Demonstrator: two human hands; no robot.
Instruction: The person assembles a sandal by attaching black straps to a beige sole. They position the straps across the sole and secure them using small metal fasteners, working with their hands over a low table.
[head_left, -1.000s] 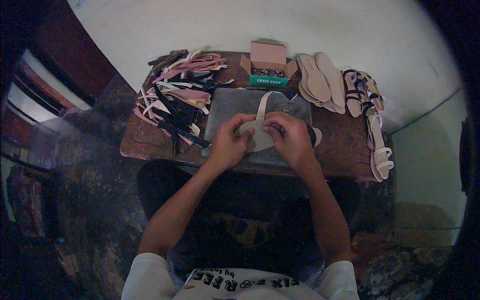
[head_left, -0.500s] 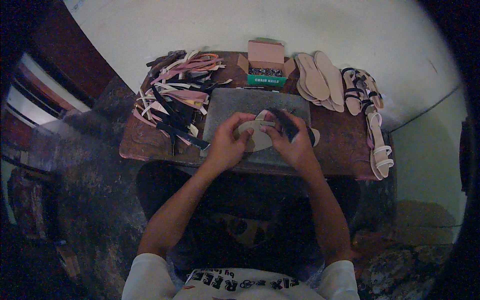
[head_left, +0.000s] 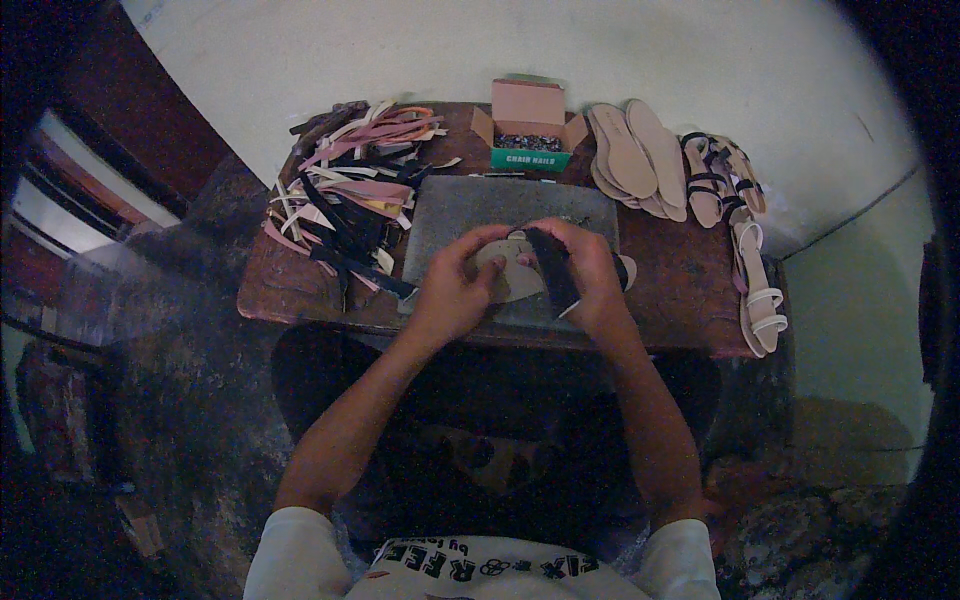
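Observation:
Over a dark grey slab (head_left: 450,210), my left hand (head_left: 455,285) grips a beige sandal sole (head_left: 512,284), its thumb on top and its fingers along the far edge. A wide black strap (head_left: 553,268) hangs from my right hand (head_left: 592,270), whose fingers are closed around its upper part beside the sole. The strap's pale lower end points toward me. My right fingertips are close to the sole's slit area, and the strap partly covers them. Past my right hand, the tip of another beige piece (head_left: 629,270) with a dark band shows.
Loose straps (head_left: 360,190) in black, pink and cream pile up on the left of the brown wooden table (head_left: 685,300). An open green box of nails (head_left: 530,158) stands at the back. Beige soles (head_left: 628,155), black-strapped sandals (head_left: 708,195) and a white-strapped sandal (head_left: 762,302) lie to the right.
My right hand has turned and shifted off the sole's top, so the black strap now hangs lower, toward me. My left hand keeps its hold on the sole.

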